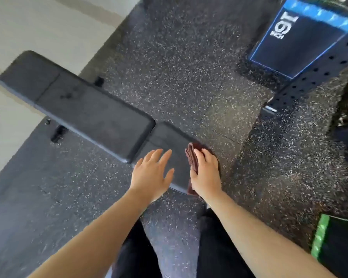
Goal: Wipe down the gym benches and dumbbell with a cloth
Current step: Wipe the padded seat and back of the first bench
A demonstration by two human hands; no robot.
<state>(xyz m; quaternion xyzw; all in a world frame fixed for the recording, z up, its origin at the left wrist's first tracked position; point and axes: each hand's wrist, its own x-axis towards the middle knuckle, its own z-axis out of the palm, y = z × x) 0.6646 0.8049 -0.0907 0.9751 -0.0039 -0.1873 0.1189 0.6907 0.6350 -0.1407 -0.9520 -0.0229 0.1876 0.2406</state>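
Observation:
A black padded gym bench (84,109) runs from the upper left toward me, with its short seat pad (167,139) nearest. My right hand (206,175) presses a folded dark red cloth (192,155) against the right edge of the seat pad. My left hand (152,173) hovers over the seat pad's near left corner with fingers spread and nothing in it. No dumbbell is in view.
Speckled black rubber flooring (179,67) surrounds the bench. A black and blue plyo box (301,39) marked 16 stands at the upper right beside a perforated black rack upright (317,71). A green-edged black box (338,243) sits at the lower right. My dark trouser legs are below.

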